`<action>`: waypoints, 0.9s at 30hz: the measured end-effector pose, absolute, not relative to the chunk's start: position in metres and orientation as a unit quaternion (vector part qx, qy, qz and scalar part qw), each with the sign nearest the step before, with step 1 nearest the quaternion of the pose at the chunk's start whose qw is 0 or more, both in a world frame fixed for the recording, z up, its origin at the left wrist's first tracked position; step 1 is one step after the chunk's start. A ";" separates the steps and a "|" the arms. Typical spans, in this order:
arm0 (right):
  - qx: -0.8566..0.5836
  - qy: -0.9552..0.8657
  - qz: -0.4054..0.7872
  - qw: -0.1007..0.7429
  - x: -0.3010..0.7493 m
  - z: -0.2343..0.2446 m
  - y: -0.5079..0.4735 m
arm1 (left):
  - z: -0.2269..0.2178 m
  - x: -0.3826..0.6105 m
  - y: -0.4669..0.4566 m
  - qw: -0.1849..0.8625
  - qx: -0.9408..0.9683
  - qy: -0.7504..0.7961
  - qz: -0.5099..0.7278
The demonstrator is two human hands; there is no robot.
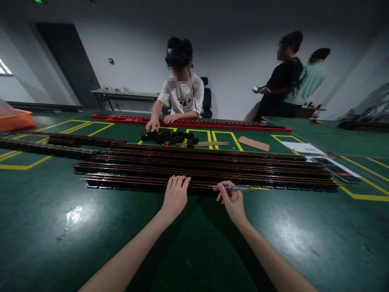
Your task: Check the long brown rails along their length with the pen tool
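Along the near side of the dark green desk (91,227): set of long dark rails with coppery strips (273,178), laid side by side from left to right across painted yellow marking lines (361,196). Left hand (175,194) open and flat, fingers extended and close together, resting on the nearest rail and clamped on nothing. Right hand (231,199) just beside it, pinched shut around a slim clear pen-like tool (235,188), shaft nearly level along the nearest rail, brownish tip pointing right. Step in hand, by judgement: steadying of the nearest rail with the left hand, with the pen-like tool held at its top face; contact between tip and rail not discernible. Next move, by judgement, calling for steady downward pressure from the left hand, a fine grip on the tool, and care not to nudge neighbouring rails out of line. Beyond the rails: heap of small black parts (170,137), a few pale wooden sticks (209,143), flat tan cardboard piece (253,143), white paper sheets (299,147) to the right. Far side of the desk: seated person in a white T-shirt (183,95), both hands at a long red rail (212,123). Background right: two standing people (285,81), well apart from the rails. Far left: orange tray (15,119).
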State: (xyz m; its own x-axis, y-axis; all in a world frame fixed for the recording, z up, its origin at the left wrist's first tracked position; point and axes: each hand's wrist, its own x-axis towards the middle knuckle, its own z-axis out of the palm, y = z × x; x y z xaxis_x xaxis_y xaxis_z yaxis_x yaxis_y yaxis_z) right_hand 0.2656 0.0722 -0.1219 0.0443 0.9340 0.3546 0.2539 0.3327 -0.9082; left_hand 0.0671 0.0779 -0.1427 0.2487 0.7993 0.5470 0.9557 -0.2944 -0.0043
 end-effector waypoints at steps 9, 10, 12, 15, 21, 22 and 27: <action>-0.478 -0.615 0.318 0.540 0.265 -0.120 0.072 | -0.142 0.066 0.078 0.169 -0.769 -0.574 -0.225; -0.479 -0.615 0.316 0.541 0.265 -0.120 0.072 | -0.142 0.066 0.078 0.169 -0.768 -0.575 -0.225; -0.482 -0.613 0.318 0.540 0.266 -0.121 0.072 | -0.142 0.066 0.078 0.166 -0.768 -0.576 -0.227; -0.482 -0.610 0.322 0.540 0.266 -0.123 0.073 | -0.141 0.067 0.078 0.164 -0.767 -0.576 -0.230; -0.472 -0.608 0.332 0.545 0.267 -0.125 0.074 | -0.138 0.066 0.077 0.157 -0.778 -0.564 -0.226; -0.470 -0.608 0.334 0.545 0.267 -0.125 0.074 | -0.138 0.066 0.077 0.150 -0.783 -0.560 -0.227; -0.471 -0.610 0.332 0.544 0.267 -0.124 0.073 | -0.137 0.066 0.077 0.111 -0.798 -0.544 -0.235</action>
State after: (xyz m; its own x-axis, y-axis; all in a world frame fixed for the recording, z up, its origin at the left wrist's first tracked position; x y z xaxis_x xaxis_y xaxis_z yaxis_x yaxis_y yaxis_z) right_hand 0.2666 0.0729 -0.1243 0.0351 0.9357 0.3510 0.2129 0.3362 -0.9174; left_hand 0.0662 0.0770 -0.1369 0.2971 0.8158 0.4962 0.9206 -0.3827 0.0781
